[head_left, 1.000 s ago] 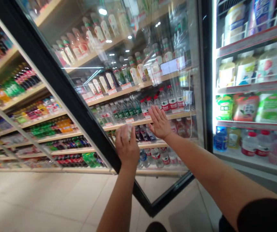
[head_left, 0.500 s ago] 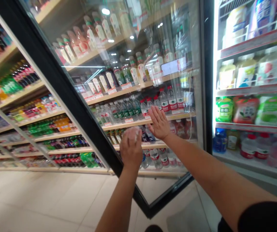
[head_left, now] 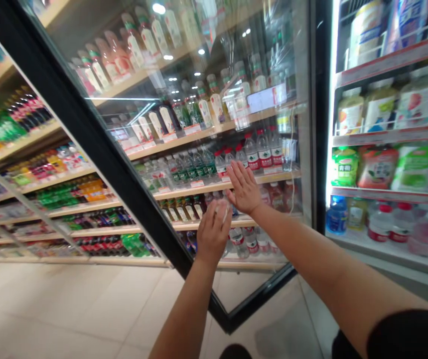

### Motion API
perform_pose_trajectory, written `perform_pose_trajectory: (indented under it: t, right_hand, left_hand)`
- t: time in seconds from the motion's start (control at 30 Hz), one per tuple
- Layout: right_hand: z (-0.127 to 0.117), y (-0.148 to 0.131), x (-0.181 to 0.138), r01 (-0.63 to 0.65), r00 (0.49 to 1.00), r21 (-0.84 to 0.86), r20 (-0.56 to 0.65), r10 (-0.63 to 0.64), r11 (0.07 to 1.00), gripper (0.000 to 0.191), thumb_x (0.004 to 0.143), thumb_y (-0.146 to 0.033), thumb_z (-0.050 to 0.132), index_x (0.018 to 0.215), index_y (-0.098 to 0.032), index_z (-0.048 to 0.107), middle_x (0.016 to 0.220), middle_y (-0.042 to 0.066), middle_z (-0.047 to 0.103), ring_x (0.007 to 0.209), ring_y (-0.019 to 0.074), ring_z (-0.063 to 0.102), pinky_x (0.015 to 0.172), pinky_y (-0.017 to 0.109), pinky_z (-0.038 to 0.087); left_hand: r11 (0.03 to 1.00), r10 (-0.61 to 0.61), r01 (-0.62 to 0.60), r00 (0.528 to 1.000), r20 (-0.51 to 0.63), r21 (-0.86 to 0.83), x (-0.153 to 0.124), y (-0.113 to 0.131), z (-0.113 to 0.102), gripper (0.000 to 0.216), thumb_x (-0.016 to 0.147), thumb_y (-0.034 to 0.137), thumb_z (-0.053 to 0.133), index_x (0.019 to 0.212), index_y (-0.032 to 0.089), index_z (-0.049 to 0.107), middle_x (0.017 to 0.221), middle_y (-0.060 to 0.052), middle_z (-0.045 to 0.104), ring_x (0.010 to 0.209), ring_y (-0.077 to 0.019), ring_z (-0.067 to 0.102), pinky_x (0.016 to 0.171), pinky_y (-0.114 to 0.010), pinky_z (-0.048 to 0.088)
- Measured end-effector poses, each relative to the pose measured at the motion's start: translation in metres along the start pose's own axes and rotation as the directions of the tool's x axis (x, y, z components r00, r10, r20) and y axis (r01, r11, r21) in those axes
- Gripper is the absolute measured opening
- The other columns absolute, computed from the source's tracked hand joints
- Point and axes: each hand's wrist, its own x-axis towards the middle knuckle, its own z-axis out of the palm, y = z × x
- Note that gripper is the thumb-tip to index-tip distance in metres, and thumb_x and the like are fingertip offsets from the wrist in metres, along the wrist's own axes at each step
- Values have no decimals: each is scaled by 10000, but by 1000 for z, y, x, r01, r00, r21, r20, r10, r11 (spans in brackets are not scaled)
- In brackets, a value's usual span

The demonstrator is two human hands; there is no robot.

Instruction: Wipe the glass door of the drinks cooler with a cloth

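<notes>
A glass cooler door (head_left: pixel 232 319) with a black frame stands swung out in front of me. My right hand (head_left: pixel 242 192) lies against its glass, palm to the pane and fingers stretched out. Just left of and below it, my left hand (head_left: pixel 213 232) is closed at the glass. A crumpled whitish tissue (head_left: pixel 221 213) shows between the left fingers, mostly hidden by them. Through the pane, or mirrored in it, several rows of bottles are visible, including red-capped water bottles (head_left: pixel 264 152).
On the right is the lit cooler interior, with drink bottles (head_left: pixel 380 222) on shelves (head_left: pixel 393 195). Long racks of soft drinks (head_left: pixel 53 197) run along the left. Pale floor tiles (head_left: pixel 86 304) lie below the door.
My left hand has moved right and slightly up across the glass, closer to my right hand. The right hand stays nearly in place, and the view has shifted slightly.
</notes>
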Motion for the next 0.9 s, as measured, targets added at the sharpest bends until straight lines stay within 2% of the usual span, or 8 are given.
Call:
perform_pose_trajectory:
  t: [0.07, 0.17, 0.23, 0.37, 0.47, 0.53, 0.7, 0.9]
  right_hand:
    - [0, 0, 0, 5, 1000, -9, -13, -5, 1000, 643, 993, -443, 324, 1554, -137, 248, 1598, 125, 321, 1524, 240, 175, 1229, 461, 186]
    - [1, 0, 0, 18, 999, -26, -39, -19, 1000, 639, 994, -435, 329, 1553, -134, 252, 1592, 127, 334, 1523, 235, 184, 1226, 453, 195]
    - [2, 0, 0, 27, 998, -34, -57, -29, 999, 639, 993, -435, 336, 1548, -127, 264, 1587, 132, 342, 1522, 237, 187, 1223, 450, 200]
    - [1, 0, 0, 21, 998, -32, -50, -22, 999, 630, 994, -439, 333, 1542, -132, 283, 1587, 131, 344, 1520, 237, 194, 1221, 449, 203]
    - [1, 1, 0, 22, 999, -19, -38, -23, 1000, 629, 996, -434, 327, 1546, -133, 270, 1591, 130, 335, 1521, 235, 188, 1222, 450, 200]
    - [2, 1, -1, 25, 998, -20, -53, -27, 999, 634, 997, -430, 326, 1550, -128, 255, 1591, 132, 333, 1523, 235, 180, 1223, 452, 201]
    - [3, 3, -3, 46, 994, -35, -94, -49, 998, 644, 1000, -419, 321, 1563, -130, 203, 1599, 132, 317, 1529, 236, 154, 1221, 460, 210]
    - [4, 3, -2, 54, 994, -34, -93, -57, 998, 673, 996, -421, 335, 1572, -131, 145, 1610, 138, 288, 1533, 241, 128, 1221, 473, 207]
  left_hand:
    - [999, -53, 52, 998, -29, -14, 4, -7, -2, 421, 938, 140, 515, 1338, 260, 568, 1394, -110, 564, 1412, -256, 391, 1121, -410, 414]
    - [969, -243, 248, 954, -174, 7, 32, -39, -9, 408, 955, 186, 511, 1346, 288, 570, 1449, -106, 503, 1438, -255, 328, 1183, -463, 328]
    - [963, -262, 270, 946, -191, 16, 45, -49, -10, 410, 965, 174, 472, 1353, 268, 565, 1421, -108, 529, 1431, -241, 336, 1182, -454, 334]
    - [990, -141, 141, 990, -3, -15, 24, -18, 0, 494, 950, 144, 441, 1444, 157, 445, 1418, -148, 538, 1461, -264, 293, 1190, -477, 326]
    - [999, -8, 12, 995, 104, -40, 6, -1, 4, 514, 947, 116, 430, 1456, 184, 423, 1428, -103, 542, 1452, -247, 316, 1179, -448, 350]
    - [1000, -11, 13, 997, 76, -27, 14, -13, -1, 507, 953, 108, 427, 1450, 211, 433, 1432, -82, 542, 1446, -231, 330, 1174, -423, 356]
    - [978, -198, 203, 974, -108, 42, 42, -52, -10, 465, 960, 139, 466, 1412, 245, 490, 1471, -112, 488, 1449, -254, 314, 1174, -461, 329]
    - [998, 45, -45, 999, 1, -41, 6, -7, 0, 460, 920, 105, 549, 1364, 225, 528, 1285, -74, 643, 1321, -238, 488, 1035, -372, 480]
